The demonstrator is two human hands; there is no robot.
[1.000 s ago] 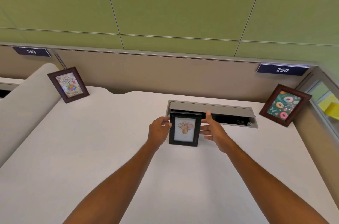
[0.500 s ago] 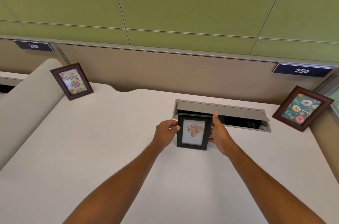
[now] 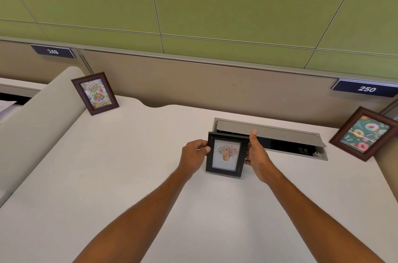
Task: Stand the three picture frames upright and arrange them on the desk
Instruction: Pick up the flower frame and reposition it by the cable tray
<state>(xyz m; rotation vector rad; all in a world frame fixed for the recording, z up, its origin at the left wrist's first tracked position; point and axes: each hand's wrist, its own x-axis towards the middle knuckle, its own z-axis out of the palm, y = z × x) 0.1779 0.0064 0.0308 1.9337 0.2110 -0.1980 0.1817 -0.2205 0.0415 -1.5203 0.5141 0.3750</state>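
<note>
Brown wood goes round the birthday picture frame (image 3: 95, 93) at the far left of the white desk (image 3: 107, 176). It stands up and leans back a little, close to the grey divider (image 3: 32, 116).

Next comes the left hand (image 3: 193, 157). Its fingers curl round the left edge of the black flower picture frame (image 3: 226, 155), with the thumb on the front. This frame is in the middle of the desk, just in front of the open cable box (image 3: 269, 135). Its bottom edge looks like it sits on the desk, and it stands almost straight up.

On the other side, the right hand (image 3: 257, 156) holds the right edge. The thumb points up, and the other fingers are hidden behind the frame, so I cannot tell how they lie.

At the far right, the brown doughnut picture frame (image 3: 365, 133) stands by the wall.

I think the step now is to set the black frame down so it stays up alone. To do it well, the back leg should rest on the flat desk and not in the cable box hole. Both hands should let go slowly, one at a time, ready to catch the frame if it tips.
</note>
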